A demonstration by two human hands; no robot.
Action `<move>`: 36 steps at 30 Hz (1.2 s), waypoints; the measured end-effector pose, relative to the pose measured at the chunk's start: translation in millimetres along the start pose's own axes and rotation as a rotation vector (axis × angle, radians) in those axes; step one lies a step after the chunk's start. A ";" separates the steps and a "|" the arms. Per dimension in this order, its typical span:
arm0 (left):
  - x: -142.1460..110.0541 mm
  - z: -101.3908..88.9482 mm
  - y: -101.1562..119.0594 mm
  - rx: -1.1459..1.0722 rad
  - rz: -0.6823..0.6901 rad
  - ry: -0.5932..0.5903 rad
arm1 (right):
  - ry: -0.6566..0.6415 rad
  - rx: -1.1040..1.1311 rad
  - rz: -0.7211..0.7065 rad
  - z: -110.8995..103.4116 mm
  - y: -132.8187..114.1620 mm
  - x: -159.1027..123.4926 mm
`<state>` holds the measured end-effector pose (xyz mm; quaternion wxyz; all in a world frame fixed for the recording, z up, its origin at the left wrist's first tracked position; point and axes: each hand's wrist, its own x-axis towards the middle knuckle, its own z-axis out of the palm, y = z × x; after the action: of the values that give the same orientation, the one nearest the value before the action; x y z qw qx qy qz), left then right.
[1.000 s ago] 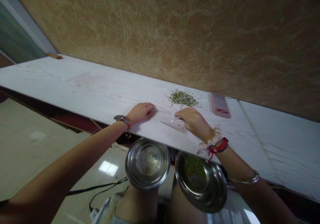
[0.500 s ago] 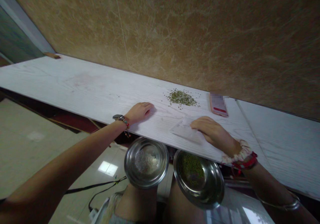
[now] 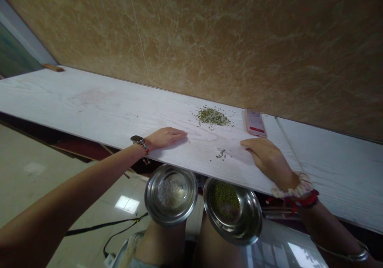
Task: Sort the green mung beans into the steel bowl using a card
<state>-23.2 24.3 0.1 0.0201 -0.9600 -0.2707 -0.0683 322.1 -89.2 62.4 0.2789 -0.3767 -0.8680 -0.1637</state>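
On the white wood-grain tabletop (image 3: 113, 100), my left hand (image 3: 167, 137) lies flat with fingers stretched out, holding nothing. My right hand (image 3: 266, 154) is lower right of the main bean pile, its fingers closed at the edge of a thin, whitish, see-through sheet (image 3: 238, 153) that is hard to make out. A small cluster of green mung beans (image 3: 222, 155) lies just left of it. The larger mung bean pile (image 3: 213, 116) is spread farther back, between and beyond both hands.
One steel bowl (image 3: 149, 204) with pale, grain-like contents rests over my left leg. Another steel bowl (image 3: 253, 220), tilted, has mung beans inside. A phone (image 3: 255, 123) lies near the patterned wall (image 3: 209, 40). Cables (image 3: 104, 228) run over the tiled floor.
My right hand has shifted right with the sheet, and a small cluster of beans now shows where the sheet was. My left hand's fingers have straightened out flat.
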 end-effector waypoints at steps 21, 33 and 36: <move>11.6 4.0 25.1 -0.118 -0.039 -0.081 | -0.099 -0.062 -0.023 -15.3 -54.8 -7.9; 12.0 3.2 27.3 -0.112 -0.055 -0.073 | -0.217 0.075 -0.018 -46.7 -89.6 -16.0; 11.9 2.9 27.8 -0.115 -0.051 -0.063 | -0.258 0.097 -0.020 -53.2 -94.6 -18.4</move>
<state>1.7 7.0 -1.1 -0.0452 -0.9541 -0.2911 -0.0539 281.2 -188.5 86.3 0.1813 -0.3718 -0.9073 -0.0747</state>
